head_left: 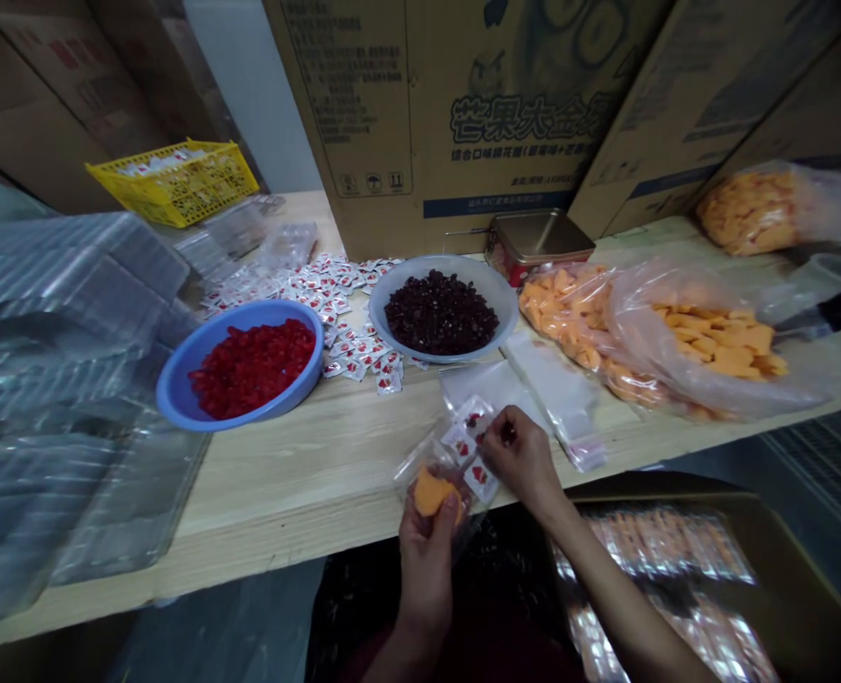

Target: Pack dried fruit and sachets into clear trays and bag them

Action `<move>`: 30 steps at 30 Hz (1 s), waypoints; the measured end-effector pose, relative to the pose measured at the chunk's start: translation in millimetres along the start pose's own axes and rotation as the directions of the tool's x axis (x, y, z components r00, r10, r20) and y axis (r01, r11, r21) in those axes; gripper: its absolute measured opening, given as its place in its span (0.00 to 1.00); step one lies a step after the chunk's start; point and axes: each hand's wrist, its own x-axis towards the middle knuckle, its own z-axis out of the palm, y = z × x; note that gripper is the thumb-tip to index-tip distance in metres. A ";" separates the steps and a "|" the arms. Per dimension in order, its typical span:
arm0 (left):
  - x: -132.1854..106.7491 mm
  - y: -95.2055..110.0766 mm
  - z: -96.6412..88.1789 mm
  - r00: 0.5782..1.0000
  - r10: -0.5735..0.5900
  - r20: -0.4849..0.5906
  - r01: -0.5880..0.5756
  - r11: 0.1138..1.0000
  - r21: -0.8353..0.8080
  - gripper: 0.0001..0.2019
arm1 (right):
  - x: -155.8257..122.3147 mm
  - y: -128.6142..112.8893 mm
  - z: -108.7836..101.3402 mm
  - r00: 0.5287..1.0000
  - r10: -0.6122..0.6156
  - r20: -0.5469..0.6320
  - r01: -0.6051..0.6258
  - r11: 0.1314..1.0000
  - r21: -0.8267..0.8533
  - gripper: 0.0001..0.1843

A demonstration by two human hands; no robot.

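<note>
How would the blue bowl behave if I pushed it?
The blue bowl would probably slide rather than tip, since it is wide and low. It looks like smooth plastic, so its wall might flex a little. The red pieces seem to lie loose in a heap, so a hard shove could shift them.

Pale, yellowish wood with a fine streaked grain colours the tabletop (306, 465). At lower centre, an orange piece (430, 491) shows through colourless clear plastic packaging (410, 465), beside white sachets (480, 477) printed with a red motif. A blue basin (264, 412) holds glossy red pieces (256, 365); a pale, milky bluish bowl (380, 318) holds purplish-black ones (441, 313). Right, a clear bag (633, 285) shows yellow-orange pieces (719, 341). The lattice-patterned basket (178, 201) is bright yellow. Behind, a brown cardboard box (374, 95) bears dark lettering and a dark blue band; the tin (544, 235) has red sides.
</note>
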 end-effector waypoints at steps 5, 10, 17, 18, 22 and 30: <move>-3.7 2.0 -7.0 0.998 -0.058 0.029 0.057 0.998 0.032 0.29 | 16.6 2.8 -0.9 0.996 -0.091 0.009 0.091 0.978 -0.185 0.04; 0.7 20.8 -2.3 0.998 -0.055 0.031 0.050 0.990 0.131 0.31 | 30.6 1.1 -5.8 0.992 -0.117 -0.042 0.104 0.969 -0.226 0.09; -1.3 31.5 0.3 0.994 0.037 0.101 -0.062 0.964 0.259 0.25 | 44.3 -3.4 -15.1 0.992 -0.098 -0.081 0.077 0.969 -0.236 0.12; -1.8 31.9 -0.2 0.992 0.048 0.116 -0.077 0.962 0.263 0.25 | 46.8 -1.1 -16.5 0.993 -0.100 -0.067 0.082 0.970 -0.229 0.12; -2.9 31.7 -4.2 0.988 0.055 0.143 -0.090 0.964 0.250 0.26 | 63.6 15.4 -23.4 0.999 -0.043 0.000 0.043 0.999 -0.030 0.16; 3.2 38.1 -1.3 0.986 0.043 0.158 -0.086 0.958 0.274 0.26 | 88.1 25.3 -40.9 0.966 0.025 0.258 -0.096 0.959 0.266 0.13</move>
